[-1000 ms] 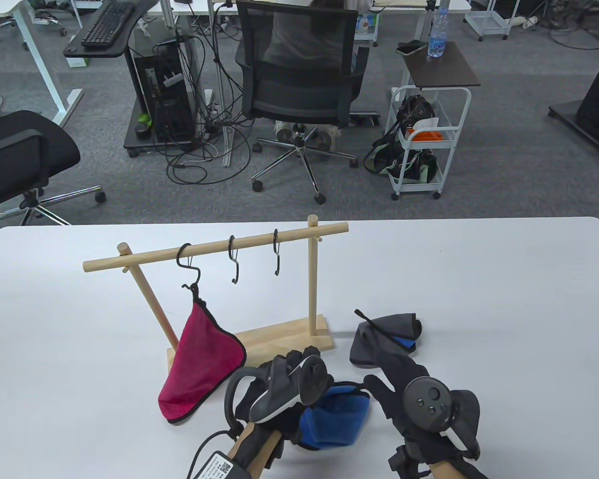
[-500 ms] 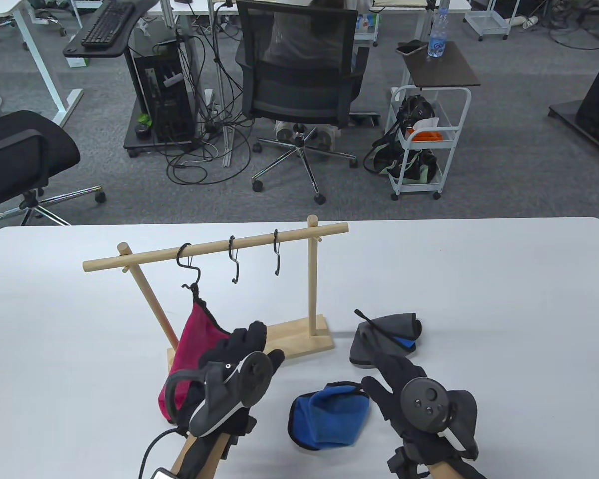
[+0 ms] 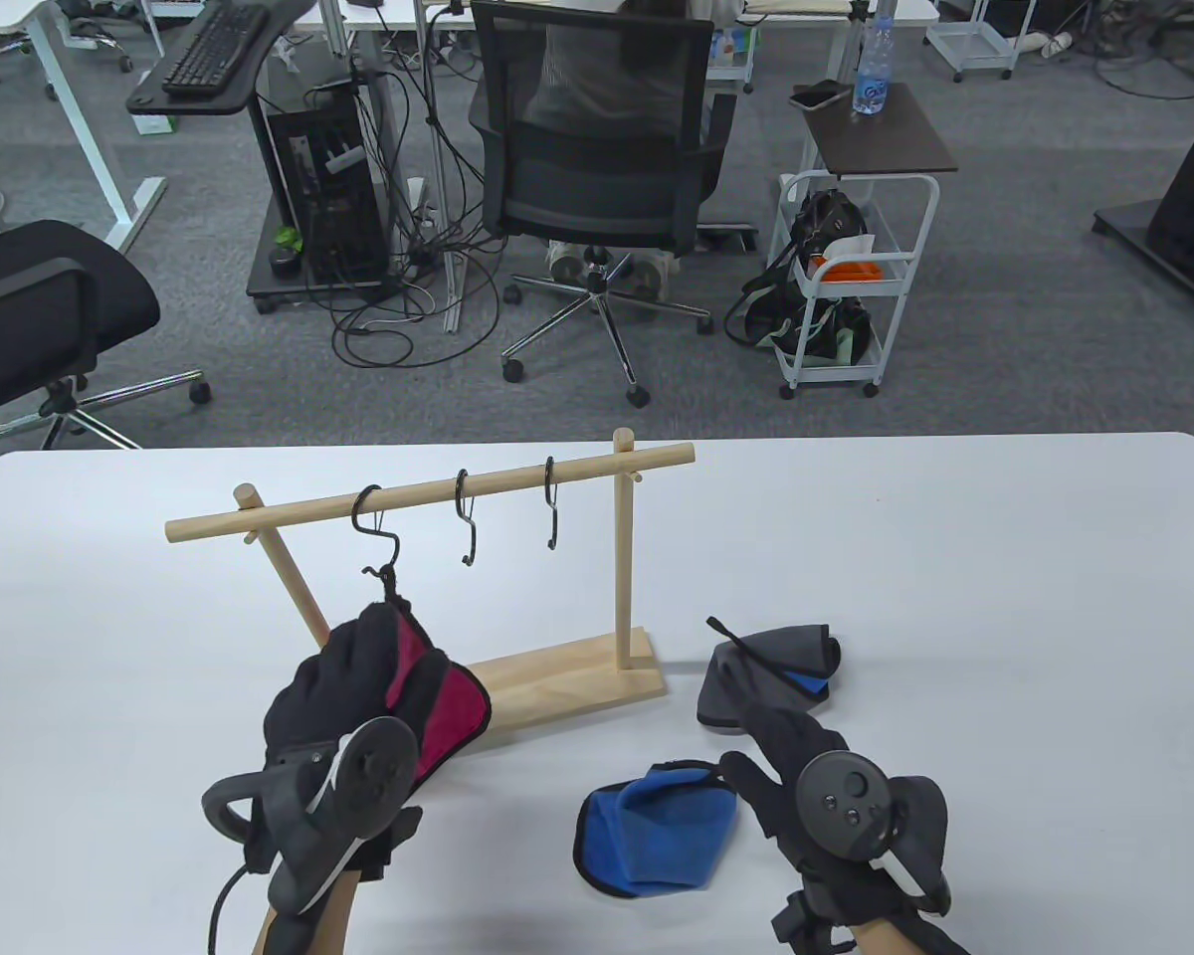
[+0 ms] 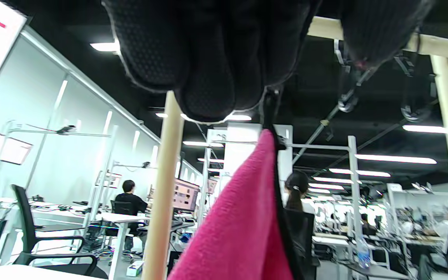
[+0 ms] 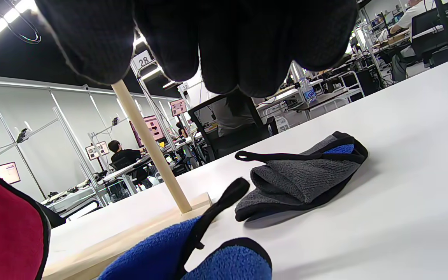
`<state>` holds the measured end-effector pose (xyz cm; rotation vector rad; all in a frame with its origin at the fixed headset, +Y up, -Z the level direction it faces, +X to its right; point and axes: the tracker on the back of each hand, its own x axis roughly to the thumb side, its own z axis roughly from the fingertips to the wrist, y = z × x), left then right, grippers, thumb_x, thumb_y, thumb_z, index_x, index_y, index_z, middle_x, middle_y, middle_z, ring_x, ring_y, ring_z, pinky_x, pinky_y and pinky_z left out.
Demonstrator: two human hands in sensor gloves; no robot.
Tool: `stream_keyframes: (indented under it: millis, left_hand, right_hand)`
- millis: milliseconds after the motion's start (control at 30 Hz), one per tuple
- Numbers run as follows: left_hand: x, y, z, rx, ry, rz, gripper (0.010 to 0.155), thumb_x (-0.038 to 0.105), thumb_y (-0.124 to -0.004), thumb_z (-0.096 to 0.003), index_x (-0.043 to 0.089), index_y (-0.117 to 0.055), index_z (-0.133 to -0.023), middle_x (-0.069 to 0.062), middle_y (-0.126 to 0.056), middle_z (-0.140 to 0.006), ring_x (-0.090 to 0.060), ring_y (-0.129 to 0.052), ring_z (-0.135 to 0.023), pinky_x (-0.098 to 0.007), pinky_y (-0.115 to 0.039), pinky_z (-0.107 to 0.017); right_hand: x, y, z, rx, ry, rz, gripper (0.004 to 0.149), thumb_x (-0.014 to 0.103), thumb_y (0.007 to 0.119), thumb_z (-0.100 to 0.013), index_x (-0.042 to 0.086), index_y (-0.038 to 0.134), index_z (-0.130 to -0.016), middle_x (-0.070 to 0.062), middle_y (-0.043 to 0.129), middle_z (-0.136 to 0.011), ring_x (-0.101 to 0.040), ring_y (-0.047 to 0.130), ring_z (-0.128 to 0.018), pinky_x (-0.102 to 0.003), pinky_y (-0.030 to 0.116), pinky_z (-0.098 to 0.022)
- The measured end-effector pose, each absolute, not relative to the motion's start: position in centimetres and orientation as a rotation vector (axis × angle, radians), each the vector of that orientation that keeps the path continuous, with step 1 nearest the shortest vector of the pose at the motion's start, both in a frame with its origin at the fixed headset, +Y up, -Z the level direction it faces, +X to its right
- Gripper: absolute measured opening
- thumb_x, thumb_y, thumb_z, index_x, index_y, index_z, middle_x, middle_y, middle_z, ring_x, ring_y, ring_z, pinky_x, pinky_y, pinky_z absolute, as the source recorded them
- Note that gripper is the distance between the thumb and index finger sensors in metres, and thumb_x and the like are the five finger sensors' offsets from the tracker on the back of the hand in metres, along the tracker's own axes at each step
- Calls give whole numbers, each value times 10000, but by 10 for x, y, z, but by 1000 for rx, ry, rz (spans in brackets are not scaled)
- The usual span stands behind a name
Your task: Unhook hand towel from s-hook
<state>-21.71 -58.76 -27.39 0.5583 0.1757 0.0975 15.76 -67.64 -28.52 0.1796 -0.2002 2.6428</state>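
Observation:
A red hand towel (image 3: 448,696) hangs by its black loop from the leftmost S-hook (image 3: 376,532) on a wooden rack's rail (image 3: 428,490). My left hand (image 3: 353,662) is at the towel's upper left part, fingers curled over it. In the left wrist view the towel (image 4: 239,225) hangs below my fingers (image 4: 208,58), its top between fingers and thumb. My right hand (image 3: 781,731) rests on the table by a blue towel (image 3: 662,831) and holds nothing. Its fingers (image 5: 224,46) hang at the top of the right wrist view.
Two empty S-hooks (image 3: 468,527) (image 3: 551,509) hang further right on the rail. A grey towel (image 3: 776,667) lies beyond my right hand. The rack's base (image 3: 577,671) stands mid-table. The white table (image 3: 1005,617) runs on to the right.
My left hand has let go of the blue towel, left it on the table and moved left and away onto the red towel. My right hand has stayed still.

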Motion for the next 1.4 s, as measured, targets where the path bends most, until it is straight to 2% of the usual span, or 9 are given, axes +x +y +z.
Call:
stream_keyframes:
  millis: [267, 300, 500, 533, 567, 800, 1300, 1333, 1400]
  left_hand:
    - [-234, -602, -292, 457, 254, 180, 712, 663, -701, -541, 230, -666, -1106, -103, -833, -1049, -327, -942, -848, -476, -792, -639]
    - [-234, -604, -296, 434, 258, 202, 733, 693, -677, -520, 246, -661, -1101, -107, -828, -1048, -355, -931, -844, -511, -773, -629]
    - [-234, -617, -317, 342, 259, 255, 695, 636, -721, -546, 224, -666, -1104, -98, -844, -1035, -320, -946, -844, -474, -793, -641]
    - [-234, -617, -318, 337, 259, 254, 700, 661, -699, -529, 243, -671, -1090, -102, -854, -1018, -336, -950, -818, -500, -782, -619]
    - [-234, -618, -319, 333, 261, 249, 663, 618, -730, -551, 229, -686, -1086, -85, -871, -1004, -298, -970, -808, -457, -809, -622]
    - [-238, -614, -316, 371, 286, 248, 435, 474, -785, -575, 257, -818, -950, -13, -985, -822, -196, -1050, -636, -372, -873, -527]
    - [-244, -579, -288, 472, 282, 255, 413, 457, -791, -576, 246, -836, -929, -13, -1002, -775, -181, -1059, -588, -357, -879, -499]
    - [-244, -578, -286, 473, 278, 255, 429, 494, -770, -562, 268, -829, -921, -14, -998, -773, -198, -1053, -583, -388, -864, -491]
    - [-243, -578, -282, 471, 272, 264, 418, 472, -783, -571, 256, -834, -925, -11, -1002, -772, -185, -1057, -583, -364, -875, -495]
  right_hand:
    - [158, -676, -285, 176, -202, 2641, 569, 487, 759, -623, 194, 659, -1100, -207, 716, -1090, -428, 793, -923, -583, 636, -715]
    - [158, -676, -285, 176, -203, 2641, 572, 487, 759, -622, 193, 657, -1101, -209, 716, -1089, -429, 792, -923, -582, 636, -716]
    - [159, -676, -285, 170, -215, 2642, 571, 487, 759, -622, 192, 657, -1101, -208, 716, -1090, -430, 792, -923, -583, 636, -716]
    - [159, -676, -285, 170, -216, 2642, 570, 487, 759, -622, 194, 658, -1100, -207, 716, -1090, -429, 792, -924, -583, 637, -716]
    - [159, -676, -285, 171, -216, 2642, 571, 488, 759, -622, 193, 659, -1100, -208, 717, -1088, -431, 792, -922, -583, 636, -717]
    - [158, -676, -285, 183, -215, 2647, 571, 488, 759, -622, 194, 658, -1101, -208, 716, -1089, -430, 792, -923, -583, 637, -716]
    - [156, -677, -283, 200, -215, 2649, 571, 488, 759, -622, 194, 657, -1101, -207, 716, -1090, -429, 792, -924, -583, 636, -717]
    - [156, -677, -283, 201, -215, 2648, 570, 488, 758, -623, 194, 658, -1101, -208, 716, -1090, -430, 792, -923, -583, 636, -716]
    - [156, -677, -283, 202, -216, 2649, 571, 488, 758, -623, 193, 656, -1101, -207, 716, -1090, -430, 792, -923, -583, 637, -716]
